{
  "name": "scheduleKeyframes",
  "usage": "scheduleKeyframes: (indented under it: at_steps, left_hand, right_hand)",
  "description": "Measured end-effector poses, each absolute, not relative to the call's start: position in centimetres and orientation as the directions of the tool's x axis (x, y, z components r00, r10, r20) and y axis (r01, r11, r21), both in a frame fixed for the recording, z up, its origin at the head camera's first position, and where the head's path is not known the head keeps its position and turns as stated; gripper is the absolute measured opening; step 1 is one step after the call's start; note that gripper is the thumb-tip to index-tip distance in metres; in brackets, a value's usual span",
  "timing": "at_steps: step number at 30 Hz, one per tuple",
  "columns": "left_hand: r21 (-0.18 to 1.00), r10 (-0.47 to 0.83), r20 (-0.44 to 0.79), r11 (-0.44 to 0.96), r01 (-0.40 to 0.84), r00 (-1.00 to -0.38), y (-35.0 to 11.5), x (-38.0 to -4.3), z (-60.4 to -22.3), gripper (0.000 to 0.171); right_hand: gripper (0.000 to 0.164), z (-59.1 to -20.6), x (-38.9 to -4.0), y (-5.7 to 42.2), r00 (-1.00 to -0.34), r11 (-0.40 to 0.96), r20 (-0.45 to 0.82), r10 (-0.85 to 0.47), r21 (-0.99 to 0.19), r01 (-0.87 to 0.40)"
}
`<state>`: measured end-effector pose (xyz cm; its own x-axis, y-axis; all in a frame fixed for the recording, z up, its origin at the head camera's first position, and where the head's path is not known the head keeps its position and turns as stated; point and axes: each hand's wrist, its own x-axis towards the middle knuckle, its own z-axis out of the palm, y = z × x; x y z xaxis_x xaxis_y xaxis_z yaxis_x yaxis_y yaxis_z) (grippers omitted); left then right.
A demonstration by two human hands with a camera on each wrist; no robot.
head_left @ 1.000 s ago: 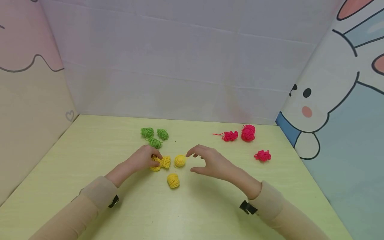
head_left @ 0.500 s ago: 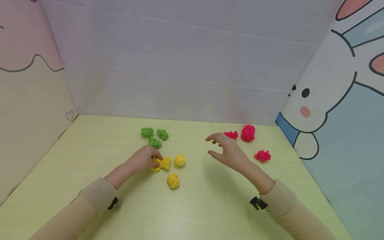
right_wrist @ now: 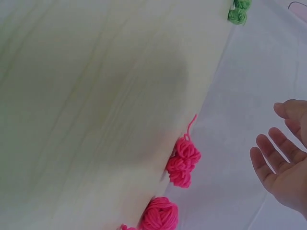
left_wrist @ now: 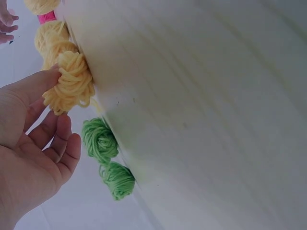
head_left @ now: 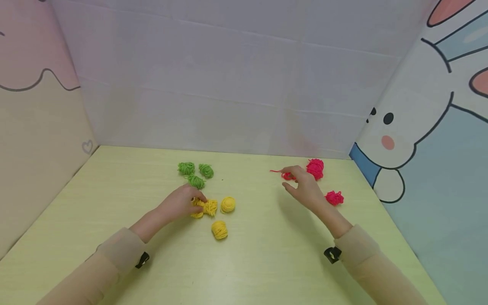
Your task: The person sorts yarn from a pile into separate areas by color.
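Left hand: pinches a yellow, bow-shaped yarn bundle at its three o'clock
Right hand: fingers apart; loopy pink yarn bundle near, at ten o'clock

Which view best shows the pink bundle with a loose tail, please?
The right wrist view: there the pink bundle lies wholly uncovered. Head view: the right hand partly hides it. Left wrist view: an unidentifiable pink patch.

The left hand pinches a yellow bundle on the table near two green balls, while more yellow yarn, a pink bit and the right hand show at upper left.
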<state>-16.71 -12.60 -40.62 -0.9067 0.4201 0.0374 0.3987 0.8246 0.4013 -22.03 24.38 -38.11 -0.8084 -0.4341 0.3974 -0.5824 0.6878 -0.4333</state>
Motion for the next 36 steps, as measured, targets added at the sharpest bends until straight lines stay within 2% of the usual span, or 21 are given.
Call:
scheduleKeyframes:
  at_steps: [18,29,36]
  left_hand:
    - [0.393,0.43,0.065,0.818,0.419,-0.9,-12.3,-16.4,-40.9,0.021]
    - [0.401,0.435,0.065,0.813,0.423,-0.898,-12.2,-16.2,-40.8,0.016]
    - [0.417,0.415,0.039,0.82,0.392,-0.909,-12.1,-16.1,-40.5,0.014]
  right_hand:
    - [0.04,-40.9,-25.9,26.1,-0.898,0.745,0.305,-0.316,-0.506,-0.434]
    - [0.042,-41.9,-27.7,26.8,-0.942,0.807,0.21,-0.261,-0.489,-0.332]
    - [0.046,-42.3,-28.5,26.9,-0.947,0.828,0.182,-0.263,-0.461,-0.318]
